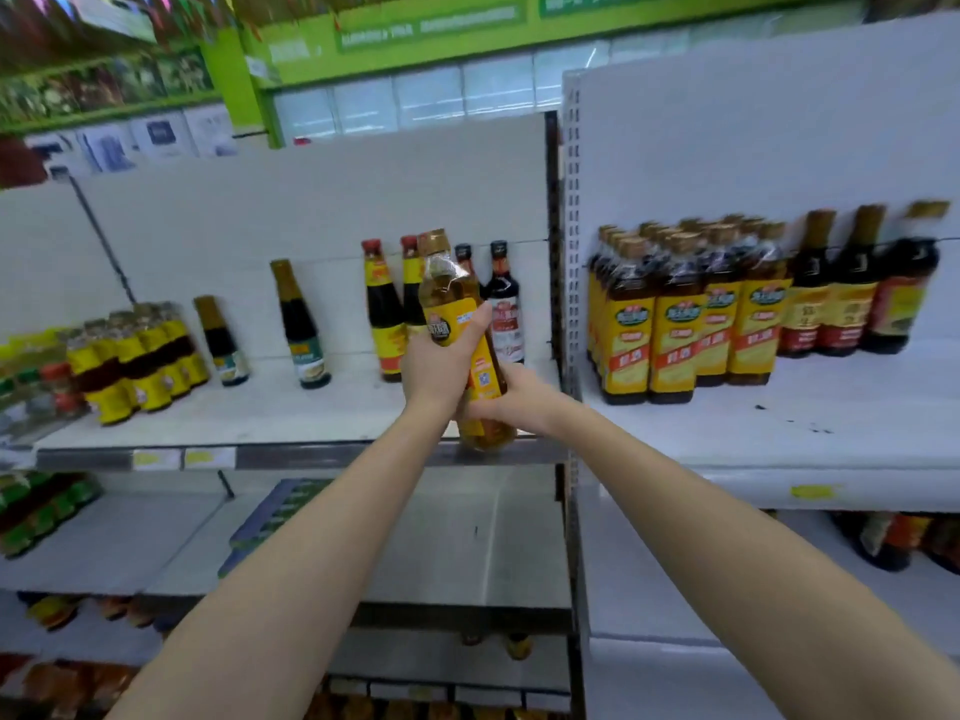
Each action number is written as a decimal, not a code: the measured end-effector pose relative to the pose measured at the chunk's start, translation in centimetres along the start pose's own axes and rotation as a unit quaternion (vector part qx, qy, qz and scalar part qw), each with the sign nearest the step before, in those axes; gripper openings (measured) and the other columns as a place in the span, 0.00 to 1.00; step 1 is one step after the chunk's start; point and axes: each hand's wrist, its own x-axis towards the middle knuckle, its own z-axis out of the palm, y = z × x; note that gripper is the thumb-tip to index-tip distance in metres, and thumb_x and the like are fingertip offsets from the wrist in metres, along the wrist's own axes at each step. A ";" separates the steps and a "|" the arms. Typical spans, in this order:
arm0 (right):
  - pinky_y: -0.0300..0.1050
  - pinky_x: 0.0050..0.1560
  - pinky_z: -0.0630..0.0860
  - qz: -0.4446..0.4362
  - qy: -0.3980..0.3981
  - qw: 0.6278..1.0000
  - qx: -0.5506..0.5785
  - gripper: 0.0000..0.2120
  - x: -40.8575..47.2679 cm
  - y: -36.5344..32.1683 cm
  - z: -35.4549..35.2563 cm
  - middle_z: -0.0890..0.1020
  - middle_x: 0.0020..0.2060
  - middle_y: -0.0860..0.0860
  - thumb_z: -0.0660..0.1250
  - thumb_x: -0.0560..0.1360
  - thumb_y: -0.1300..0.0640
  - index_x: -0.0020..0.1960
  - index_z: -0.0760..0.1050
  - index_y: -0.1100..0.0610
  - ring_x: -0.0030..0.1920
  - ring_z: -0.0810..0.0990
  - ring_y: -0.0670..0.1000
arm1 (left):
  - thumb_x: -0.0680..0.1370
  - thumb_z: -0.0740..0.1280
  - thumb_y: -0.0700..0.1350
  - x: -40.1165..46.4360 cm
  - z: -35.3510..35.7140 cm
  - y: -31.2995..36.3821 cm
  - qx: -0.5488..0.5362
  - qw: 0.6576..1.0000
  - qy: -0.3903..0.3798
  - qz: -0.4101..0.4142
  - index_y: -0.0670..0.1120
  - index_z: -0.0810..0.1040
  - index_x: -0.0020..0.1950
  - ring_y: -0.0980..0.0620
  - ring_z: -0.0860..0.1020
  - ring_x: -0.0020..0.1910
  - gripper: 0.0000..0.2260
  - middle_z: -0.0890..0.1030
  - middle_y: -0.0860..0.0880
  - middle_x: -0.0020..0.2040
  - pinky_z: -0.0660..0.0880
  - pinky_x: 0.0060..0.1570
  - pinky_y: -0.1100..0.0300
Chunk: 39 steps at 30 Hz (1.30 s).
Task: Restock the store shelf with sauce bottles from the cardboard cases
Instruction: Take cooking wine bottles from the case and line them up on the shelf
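Both of your hands are on one sauce bottle (pixel 460 330), tilted with its gold cap up and away from you, above the front edge of the shelf (pixel 311 407). Your left hand (pixel 441 363) wraps the labelled middle, thumb up along the label. Your right hand (pixel 511 400) curls round the lower body near the base. The two-hand grip probably steadies the bottle and lets you steer its base down first.

The bottle is not yet standing on the shelf; its base hangs at the lip.

Matching amber bottles (pixel 675 324) stand packed on the neighbouring bay to the right. Dark sauce bottles (pixel 384 314) stand spaced along the back. No cardboard case in view.
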 end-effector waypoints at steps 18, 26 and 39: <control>0.50 0.62 0.80 0.030 0.212 0.977 0.026 0.35 -10.9 12.4 -20.1 0.83 0.57 0.42 0.78 0.69 0.66 0.68 0.68 0.42 0.59 0.82 0.45 | 0.70 0.73 0.68 -5.5 23.8 3.5 0.124 0.950 -0.272 0.085 0.45 0.84 0.49 0.53 0.84 0.41 0.26 0.86 0.50 0.41 0.82 0.43 0.51; 0.50 0.60 0.80 0.047 0.268 0.962 0.005 0.32 -12.8 15.1 -23.9 0.85 0.56 0.41 0.79 0.66 0.58 0.67 0.75 0.44 0.56 0.84 0.44 | 0.78 0.69 0.61 -6.7 27.7 1.5 0.089 0.939 -0.320 0.094 0.50 0.77 0.58 0.58 0.79 0.48 0.17 0.81 0.56 0.51 0.74 0.43 0.65; 0.47 0.55 0.81 0.086 0.374 0.922 -0.041 0.25 -11.0 18.3 -25.4 0.78 0.56 0.51 0.80 0.70 0.50 0.63 0.75 0.52 0.51 0.82 0.47 | 0.81 0.64 0.51 -6.0 27.3 -4.6 0.291 0.927 -0.179 0.152 0.52 0.72 0.56 0.45 0.67 0.66 0.06 0.77 0.52 0.59 0.65 0.67 0.44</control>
